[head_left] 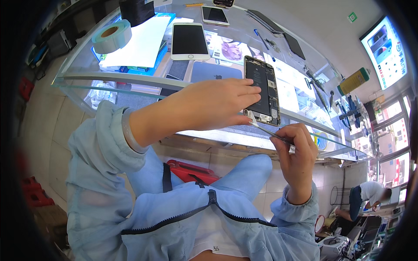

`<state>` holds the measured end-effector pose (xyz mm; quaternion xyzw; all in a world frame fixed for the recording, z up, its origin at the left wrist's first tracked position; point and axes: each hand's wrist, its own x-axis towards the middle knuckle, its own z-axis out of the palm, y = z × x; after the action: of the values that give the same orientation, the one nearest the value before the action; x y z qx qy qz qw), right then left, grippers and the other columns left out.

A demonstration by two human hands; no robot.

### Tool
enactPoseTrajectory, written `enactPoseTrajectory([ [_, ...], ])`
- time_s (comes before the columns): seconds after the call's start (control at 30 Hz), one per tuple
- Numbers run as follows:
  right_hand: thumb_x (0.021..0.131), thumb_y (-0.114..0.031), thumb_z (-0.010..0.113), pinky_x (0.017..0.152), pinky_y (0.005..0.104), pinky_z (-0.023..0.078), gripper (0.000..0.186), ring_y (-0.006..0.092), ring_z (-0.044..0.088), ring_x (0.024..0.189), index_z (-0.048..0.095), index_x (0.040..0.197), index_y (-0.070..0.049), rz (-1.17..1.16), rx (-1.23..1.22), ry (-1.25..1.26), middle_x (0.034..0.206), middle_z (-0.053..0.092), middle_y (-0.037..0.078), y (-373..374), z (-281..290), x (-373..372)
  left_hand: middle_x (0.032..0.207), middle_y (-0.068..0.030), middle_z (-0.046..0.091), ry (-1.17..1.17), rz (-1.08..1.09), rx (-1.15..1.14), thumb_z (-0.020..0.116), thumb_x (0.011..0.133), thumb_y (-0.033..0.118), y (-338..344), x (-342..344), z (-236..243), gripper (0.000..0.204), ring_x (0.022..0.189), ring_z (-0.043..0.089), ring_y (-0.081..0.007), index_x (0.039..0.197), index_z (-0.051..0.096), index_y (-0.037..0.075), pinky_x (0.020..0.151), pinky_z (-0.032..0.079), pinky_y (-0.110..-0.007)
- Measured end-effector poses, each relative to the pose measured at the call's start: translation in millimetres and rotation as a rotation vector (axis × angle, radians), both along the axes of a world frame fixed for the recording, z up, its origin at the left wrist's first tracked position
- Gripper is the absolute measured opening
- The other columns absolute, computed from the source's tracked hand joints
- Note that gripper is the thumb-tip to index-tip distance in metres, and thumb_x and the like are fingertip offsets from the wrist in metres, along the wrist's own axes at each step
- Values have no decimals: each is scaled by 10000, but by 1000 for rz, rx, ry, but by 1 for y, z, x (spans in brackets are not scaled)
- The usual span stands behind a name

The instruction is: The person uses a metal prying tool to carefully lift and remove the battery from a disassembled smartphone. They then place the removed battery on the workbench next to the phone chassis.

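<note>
An opened smartphone [273,98] lies near the counter's front edge, with its dark battery and inner parts bare. My left hand [217,102] reaches over from the left. Its fingers are stretched out flat across the phone's left side and battery, and the thumb is apart, by the lower left corner. In my right hand [298,152] is a pair of metal tweezers [271,133], pinched between thumb and fingers. Its tips point at the phone's bottom left corner, where a small whitish piece [251,116] shows beside my left thumb. Whether the tips grip that piece I cannot tell.
The glass counter [130,79] carries a white phone [190,41], another white phone [215,15], a tape roll [112,35] and white paper [141,41]. Tools [320,89] and a yellow-green bottle [353,81] stand right. A person [368,195] bends over at far right.
</note>
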<state>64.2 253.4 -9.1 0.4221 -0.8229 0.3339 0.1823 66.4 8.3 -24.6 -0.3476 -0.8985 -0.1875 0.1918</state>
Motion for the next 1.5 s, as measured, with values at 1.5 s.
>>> enactPoseTrajectory([
  [1.5,791,-9,682,588,365,452,154,271,570,666,596,918,-15,-89,233,118,801,566,104,-17,21,-9,1324,-136,543,11,12,24,666,867,279,1,-1,-1,526,1304,436,-297,1286,526,-6,1046,401,-374],
])
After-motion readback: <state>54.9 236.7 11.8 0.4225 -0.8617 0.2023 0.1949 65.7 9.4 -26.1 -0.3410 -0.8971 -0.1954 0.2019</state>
